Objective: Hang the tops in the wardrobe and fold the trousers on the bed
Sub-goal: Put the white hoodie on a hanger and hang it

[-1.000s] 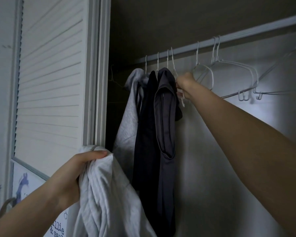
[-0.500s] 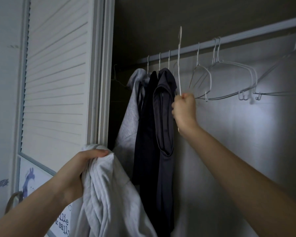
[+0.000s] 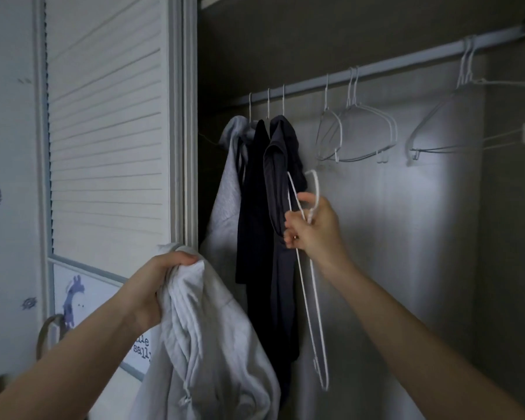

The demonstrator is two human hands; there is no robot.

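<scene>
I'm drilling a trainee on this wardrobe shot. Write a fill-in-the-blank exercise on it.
1. The right hand holds a white wire ____, off the rail.
2. The left hand grips a bunched pale grey ____.
3. The number of tops already hanging on the white wardrobe rail is ____.
4. The hanging top nearest the white louvred door is coloured light ____.

Missing words: hanger; top; three; grey

Both forearms bare, no sleeves in view; small ring on right hand [image 3: 317,227] finger

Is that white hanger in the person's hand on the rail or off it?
Off. The right hand grips the white hanger well below the rail, hook free.
</scene>
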